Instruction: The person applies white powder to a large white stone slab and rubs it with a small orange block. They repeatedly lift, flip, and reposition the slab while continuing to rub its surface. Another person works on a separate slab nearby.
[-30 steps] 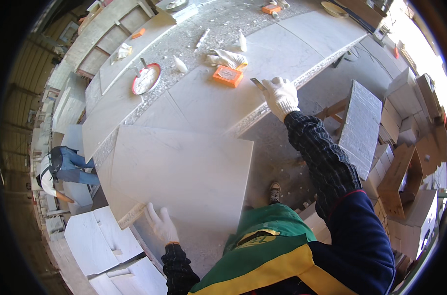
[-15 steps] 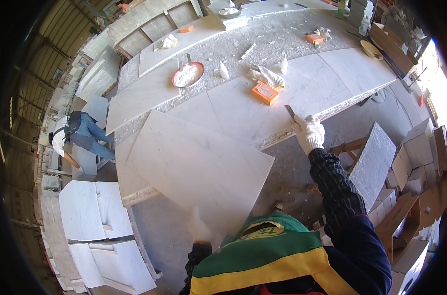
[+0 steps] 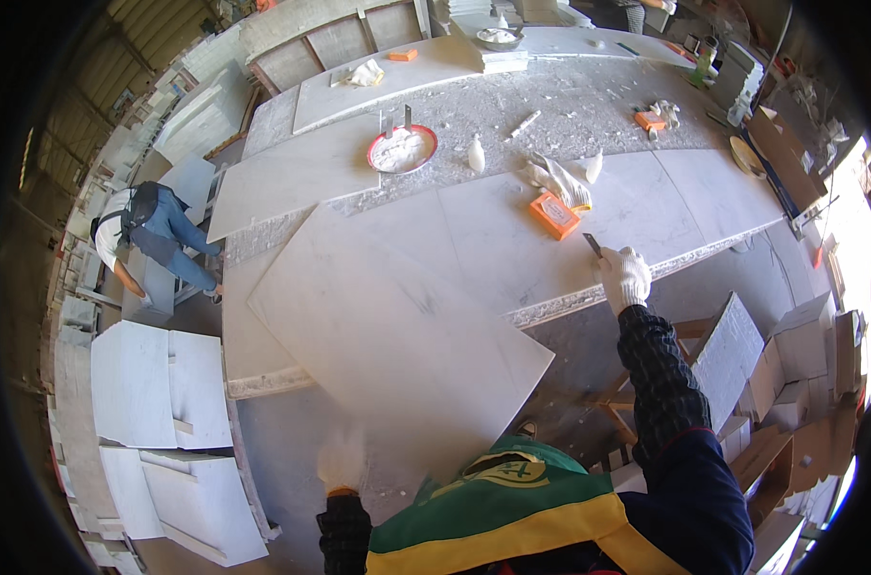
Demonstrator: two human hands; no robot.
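Since the earlier frames, the slab [image 3: 388, 297] has swung askew, its right corner now pointing past the bench's front edge, and the left hand [image 3: 343, 462] has shifted away to the left of the slab's near end. That gloved hand is blurred; I cannot tell how its fingers stand or whether it touches anything.

The slab lies partly on the bench [image 3: 589, 105] and juts out over its front edge toward the green apron [image 3: 459, 517]. The right hand [image 3: 625, 278], also gloved, is closed around a small blade [image 3: 592, 244] at that edge, to the right of the slab and well apart from it.

Just beyond the blade sits an orange box [image 3: 554, 216], with a loose glove [image 3: 550, 177] behind it. A red-rimmed bowl [image 3: 435, 148] of white paste stands farther left.
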